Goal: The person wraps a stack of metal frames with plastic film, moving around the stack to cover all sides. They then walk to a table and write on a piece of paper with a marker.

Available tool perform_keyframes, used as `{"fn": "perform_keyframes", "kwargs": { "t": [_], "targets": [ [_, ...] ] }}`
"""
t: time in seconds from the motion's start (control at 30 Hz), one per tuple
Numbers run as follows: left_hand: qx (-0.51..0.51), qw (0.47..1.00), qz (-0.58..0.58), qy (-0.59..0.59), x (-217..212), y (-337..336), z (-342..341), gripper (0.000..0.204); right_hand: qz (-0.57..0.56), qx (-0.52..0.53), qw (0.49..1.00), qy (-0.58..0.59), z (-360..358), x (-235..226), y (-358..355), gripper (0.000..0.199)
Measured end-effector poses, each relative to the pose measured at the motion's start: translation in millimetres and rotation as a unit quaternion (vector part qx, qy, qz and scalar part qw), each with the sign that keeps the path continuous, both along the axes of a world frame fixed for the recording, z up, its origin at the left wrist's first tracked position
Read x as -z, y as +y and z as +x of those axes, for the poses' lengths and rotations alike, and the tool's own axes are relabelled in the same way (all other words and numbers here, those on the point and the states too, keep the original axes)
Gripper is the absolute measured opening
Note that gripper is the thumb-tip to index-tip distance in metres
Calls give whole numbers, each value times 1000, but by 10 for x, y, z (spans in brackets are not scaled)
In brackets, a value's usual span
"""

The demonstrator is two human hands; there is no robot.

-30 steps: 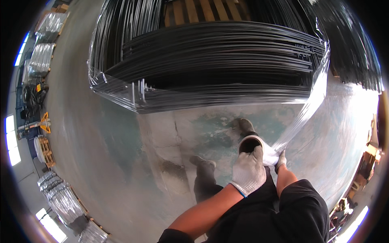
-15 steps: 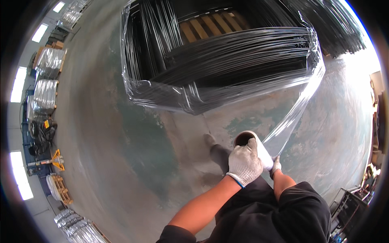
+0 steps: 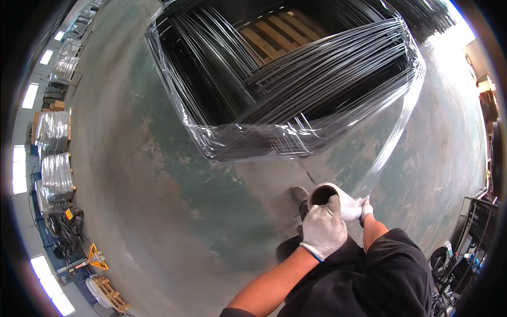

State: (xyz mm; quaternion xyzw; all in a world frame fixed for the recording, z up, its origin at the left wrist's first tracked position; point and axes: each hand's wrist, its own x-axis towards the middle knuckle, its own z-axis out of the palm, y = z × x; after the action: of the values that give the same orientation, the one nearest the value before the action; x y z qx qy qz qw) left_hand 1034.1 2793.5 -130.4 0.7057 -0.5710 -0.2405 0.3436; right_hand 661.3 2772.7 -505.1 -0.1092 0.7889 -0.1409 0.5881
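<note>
A roll of clear stretch film [image 3: 346, 205] lies in front of my body, its hollow brown core facing left. My left hand [image 3: 326, 227], in a white knit glove, grips the core's near end with the fingers hooked over its rim. At the roll's other end, my gloved right hand [image 3: 366, 208] holds on, its fingers partly hidden by the roll. From the roll a strip of film [image 3: 395, 138] runs up to the right corner of a pallet load. That load is a stack of thin black rods [image 3: 322, 74], with film [image 3: 248, 140] wrapped around its sides.
Wooden pallet slats [image 3: 280, 34] show within the load. More black rods [image 3: 422, 18] lie beyond it. Along the left wall stand wrapped stacks [image 3: 55, 174], a yellow pallet jack [image 3: 96, 257] and a wooden pallet [image 3: 110, 293]. A dark rack [image 3: 470, 227] stands at the right.
My view has turned and shifted along the load, whose near corner now sits further right. Both hands still hold the roll, and the film strip from it looks narrower.
</note>
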Motion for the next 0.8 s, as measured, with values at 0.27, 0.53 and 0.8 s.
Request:
{"fn": "perform_keyframes", "kwargs": {
  "t": [0.27,0.53,0.8],
  "targets": [
    [57,996,63,-36,202,653,1244,49,58,100,993,17,1469,-193,1043,93],
    [122,989,60,-57,171,1326,2860,48,-16,152,988,-1,3203,11,2163,97],
    [137,982,103,-82,278,1213,4442,41,32,172,983,52,4673,177,2683,99]
  ]
}}
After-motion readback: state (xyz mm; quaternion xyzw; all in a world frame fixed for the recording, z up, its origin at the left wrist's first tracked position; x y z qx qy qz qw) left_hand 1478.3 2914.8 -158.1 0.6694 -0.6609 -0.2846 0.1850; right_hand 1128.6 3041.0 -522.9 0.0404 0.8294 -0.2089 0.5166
